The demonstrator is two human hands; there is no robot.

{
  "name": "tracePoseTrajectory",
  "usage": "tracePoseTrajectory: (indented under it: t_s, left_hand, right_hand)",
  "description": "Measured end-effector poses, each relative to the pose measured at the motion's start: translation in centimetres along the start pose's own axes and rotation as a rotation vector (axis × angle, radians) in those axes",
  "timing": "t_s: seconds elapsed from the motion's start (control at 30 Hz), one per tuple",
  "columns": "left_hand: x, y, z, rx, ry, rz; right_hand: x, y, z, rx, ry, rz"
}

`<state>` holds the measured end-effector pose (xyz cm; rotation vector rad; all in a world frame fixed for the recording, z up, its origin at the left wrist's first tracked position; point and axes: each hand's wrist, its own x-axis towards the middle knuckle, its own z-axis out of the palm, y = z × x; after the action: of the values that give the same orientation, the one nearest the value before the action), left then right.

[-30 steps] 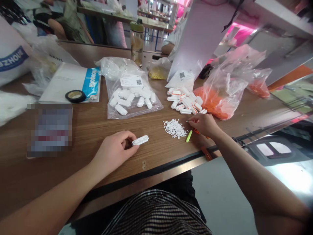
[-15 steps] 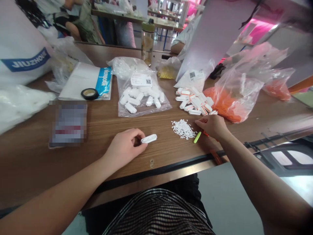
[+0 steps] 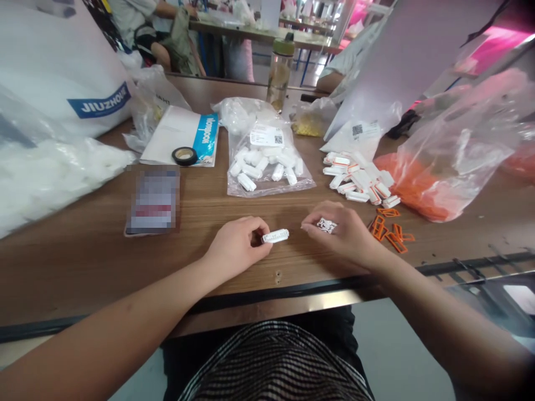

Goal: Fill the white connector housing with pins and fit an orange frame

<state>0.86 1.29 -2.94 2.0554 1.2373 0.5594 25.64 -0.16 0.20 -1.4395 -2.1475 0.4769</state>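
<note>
My left hand [image 3: 240, 242] grips one end of a white plastic connector housing [image 3: 276, 236] between thumb and fingers, a little above the table. A row of small slots shows along its side. Just to the right, my right hand [image 3: 345, 228] is closed in a pinch, with a tiny white piece at the fingertips, too small to see clearly. Under and behind that hand lies a pile of small white pegs [image 3: 327, 225], mostly hidden by it. Several orange rectangular frames [image 3: 395, 236] lie right of my right hand, beside white housings with orange frames [image 3: 359, 181].
A clear bag of white housings [image 3: 267, 161] lies at the middle back. Orange parts fill a bag [image 3: 434, 189] at right. On the left are a phone [image 3: 154, 200], black tape [image 3: 184, 156] on a notebook [image 3: 171, 133], and large bags. A bottle [image 3: 280, 75] stands behind.
My right hand has moved left from beside the orange frames to over the white pegs, near the housing. My left hand still holds the housing. The view has shifted.
</note>
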Motion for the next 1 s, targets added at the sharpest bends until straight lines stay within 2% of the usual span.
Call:
tracePoseTrajectory:
  t_s: [0.13,0.3,0.7,0.87,1.0]
  left_hand:
    - [0.0,0.0,0.0,-0.002,0.017,0.014]
    - [0.0,-0.2,0.1,0.006,0.028,0.029]
    - [-0.1,-0.1,0.0,-0.006,0.019,0.02]
    - [-0.1,0.0,0.0,-0.016,0.018,0.013]
    - [0.0,-0.1,0.1,-0.007,0.026,0.013]
  right_hand:
    - [0.7,-1.0,2.1,0.01,-0.092,-0.061]
    - [1.0,-0.9,2.9,-0.029,-0.091,-0.12]
    - [0.6,-1.4,3.0,-0.23,-0.044,-0.292]
    - [0.4,-1.2,2.9,-0.229,0.071,-0.335]
    - [0.3,-1.3,3.2,-0.258,0.086,-0.399]
